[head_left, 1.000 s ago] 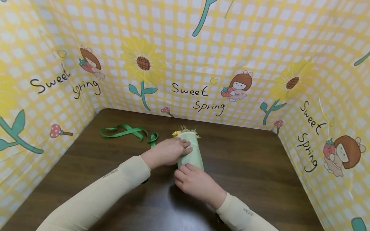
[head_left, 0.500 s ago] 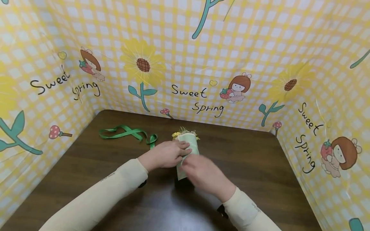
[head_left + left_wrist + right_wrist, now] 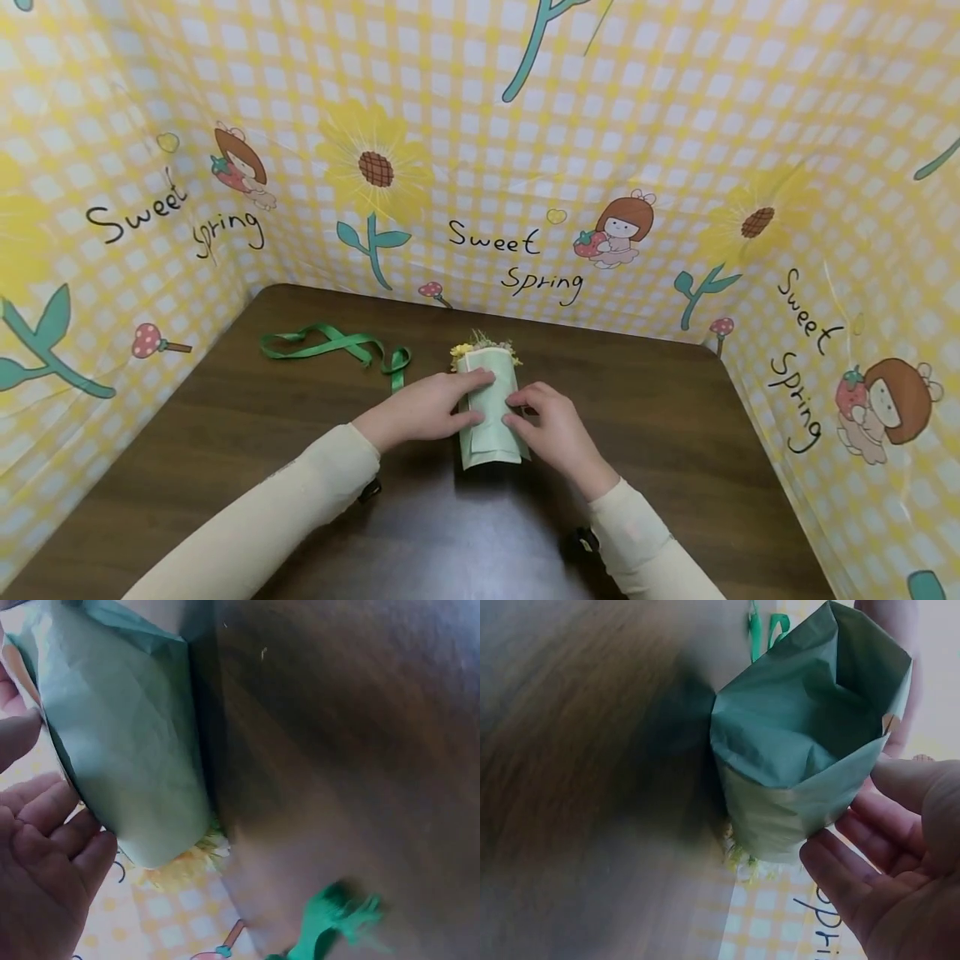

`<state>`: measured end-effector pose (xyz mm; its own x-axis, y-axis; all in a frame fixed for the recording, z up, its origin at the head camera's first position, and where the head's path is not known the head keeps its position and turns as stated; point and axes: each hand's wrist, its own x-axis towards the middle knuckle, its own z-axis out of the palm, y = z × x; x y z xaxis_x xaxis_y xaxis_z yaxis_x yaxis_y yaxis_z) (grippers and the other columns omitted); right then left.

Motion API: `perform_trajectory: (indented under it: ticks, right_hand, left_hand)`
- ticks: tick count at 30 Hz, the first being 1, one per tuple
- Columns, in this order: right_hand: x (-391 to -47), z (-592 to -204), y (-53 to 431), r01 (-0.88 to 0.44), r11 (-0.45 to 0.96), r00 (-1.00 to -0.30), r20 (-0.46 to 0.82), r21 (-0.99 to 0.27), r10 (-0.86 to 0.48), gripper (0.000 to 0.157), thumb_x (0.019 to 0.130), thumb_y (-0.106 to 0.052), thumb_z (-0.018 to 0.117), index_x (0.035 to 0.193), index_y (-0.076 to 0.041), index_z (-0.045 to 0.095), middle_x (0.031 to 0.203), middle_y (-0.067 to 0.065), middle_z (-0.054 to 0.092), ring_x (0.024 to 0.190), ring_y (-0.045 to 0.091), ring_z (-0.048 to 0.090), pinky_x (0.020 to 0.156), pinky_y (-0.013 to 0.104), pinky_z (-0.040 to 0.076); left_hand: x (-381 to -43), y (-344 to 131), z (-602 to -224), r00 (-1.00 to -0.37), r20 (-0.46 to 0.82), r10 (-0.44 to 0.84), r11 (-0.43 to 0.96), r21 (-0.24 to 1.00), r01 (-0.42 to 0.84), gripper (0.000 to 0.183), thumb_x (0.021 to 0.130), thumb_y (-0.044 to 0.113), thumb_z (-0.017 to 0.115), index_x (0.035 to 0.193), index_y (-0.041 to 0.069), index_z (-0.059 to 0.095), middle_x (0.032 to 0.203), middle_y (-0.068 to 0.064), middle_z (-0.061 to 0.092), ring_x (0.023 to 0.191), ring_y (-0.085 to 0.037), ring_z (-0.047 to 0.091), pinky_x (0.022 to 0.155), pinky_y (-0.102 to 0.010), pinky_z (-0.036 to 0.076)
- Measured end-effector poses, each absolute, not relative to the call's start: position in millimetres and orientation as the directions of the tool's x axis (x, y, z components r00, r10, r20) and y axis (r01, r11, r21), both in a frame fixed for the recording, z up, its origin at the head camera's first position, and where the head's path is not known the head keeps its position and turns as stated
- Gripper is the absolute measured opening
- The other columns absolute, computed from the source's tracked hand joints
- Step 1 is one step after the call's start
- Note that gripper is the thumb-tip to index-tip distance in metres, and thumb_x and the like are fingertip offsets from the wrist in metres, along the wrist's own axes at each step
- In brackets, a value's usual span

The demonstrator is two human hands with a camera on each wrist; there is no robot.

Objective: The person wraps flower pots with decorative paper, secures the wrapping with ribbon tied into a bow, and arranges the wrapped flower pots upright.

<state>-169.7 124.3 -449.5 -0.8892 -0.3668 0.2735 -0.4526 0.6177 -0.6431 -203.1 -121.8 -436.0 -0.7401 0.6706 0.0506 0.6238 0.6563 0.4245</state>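
A small flower bouquet, rolled in pale green wrapping paper (image 3: 493,408), lies on the table with yellow blossoms (image 3: 480,347) at its far end. My left hand (image 3: 423,408) rests on the roll from the left, its fingers and thumb extended over the overlapping paper. From the right, my right hand (image 3: 558,429) touches the paper with its thumb and fingertips. The right wrist view shows the paper's near end (image 3: 802,727) gaping, with no stems visible inside. In the left wrist view, the fingers (image 3: 67,825) lie loosely against the paper's side.
A green ribbon (image 3: 330,342) lies loosely looped on the dark wooden table (image 3: 337,508), left of the bouquet. Yellow checked cloth walls (image 3: 480,167) with printed flowers rise behind the table and on both sides.
My right hand has moved from the near end of the roll to its right side. The near edge of the paper now shows, its overlap lying flat. My left hand has spread its thumb and fingers.
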Motion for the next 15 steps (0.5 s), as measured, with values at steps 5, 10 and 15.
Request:
perform_trajectory:
  ticks: [5, 10, 15]
  right_hand:
    - [-160, -441, 129, -0.449, 0.618, -0.887, 0.241, -0.645, -0.393, 0.015, 0.089, -0.017, 0.081, 0.103, -0.012, 0.077, 0.098, -0.001, 0.067, 0.091, 0.016, 0.067, 0.082, 0.036, 0.059]
    - [-151, -427, 128, -0.519, 0.706, -0.853, 0.242, -0.481, -0.462, 0.017, 0.088, -0.021, 0.083, 0.102, -0.014, 0.077, 0.104, -0.005, 0.066, 0.093, 0.013, 0.065, 0.082, 0.034, 0.057]
    - [-144, -427, 122, -0.599, 0.706, -0.801, 0.310, -0.379, -0.513, 0.016, 0.088, -0.022, 0.083, 0.101, -0.016, 0.077, 0.110, -0.007, 0.067, 0.107, 0.012, 0.063, 0.091, 0.033, 0.055]
  left_hand:
    - [-200, -122, -444, -0.694, 0.077, 0.716, 0.589, 0.467, 0.659, 0.059, 0.102, 0.042, 0.062, 0.154, 0.022, 0.045, 0.155, 0.007, 0.050, 0.139, -0.014, 0.051, 0.109, -0.038, 0.047]
    - [-189, -120, -441, -0.651, 0.087, 0.754, 0.533, 0.499, 0.683, 0.049, 0.102, 0.040, 0.063, 0.147, 0.020, 0.055, 0.162, 0.004, 0.040, 0.149, -0.014, 0.037, 0.115, -0.038, 0.042]
    - [-180, -119, -441, -0.636, 0.102, 0.765, 0.491, 0.547, 0.678, 0.044, 0.101, 0.036, 0.067, 0.142, 0.023, 0.059, 0.161, 0.004, 0.042, 0.147, -0.013, 0.040, 0.114, -0.040, 0.043]
